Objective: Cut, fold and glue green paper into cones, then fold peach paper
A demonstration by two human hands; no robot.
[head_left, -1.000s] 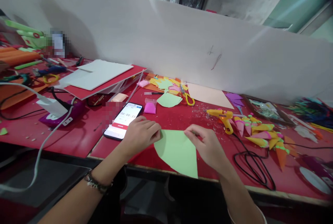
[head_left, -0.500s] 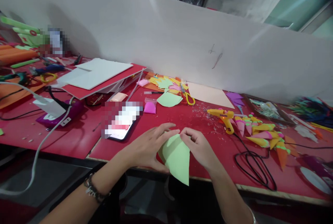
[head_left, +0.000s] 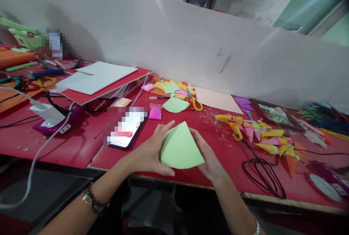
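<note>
Between my hands is a light green paper sector (head_left: 181,147), its point at the top and its curved edge toward me. My left hand (head_left: 149,153) curls round its left side, thumb below and fingers along the upper edge. On the right side, my right hand (head_left: 207,156) grips the paper, its fingertips partly hidden behind the sheet. Both hands hold it just above the front of the red table (head_left: 125,162). Beyond them lies a second green paper sector (head_left: 176,104), near yellow-handled scissors (head_left: 196,104).
A phone (head_left: 128,129) lies left of my hands, beside a pink packet (head_left: 155,112). To the right are a yellow glue gun (head_left: 231,124), its black cable (head_left: 261,176) and several decorated paper cones (head_left: 272,140). A purple power strip (head_left: 58,120) sits at left; a pale partition (head_left: 163,38) stands behind.
The green paper has turned so its flat face and curved edge now show toward me. My right hand has moved from its top down to its right side.
</note>
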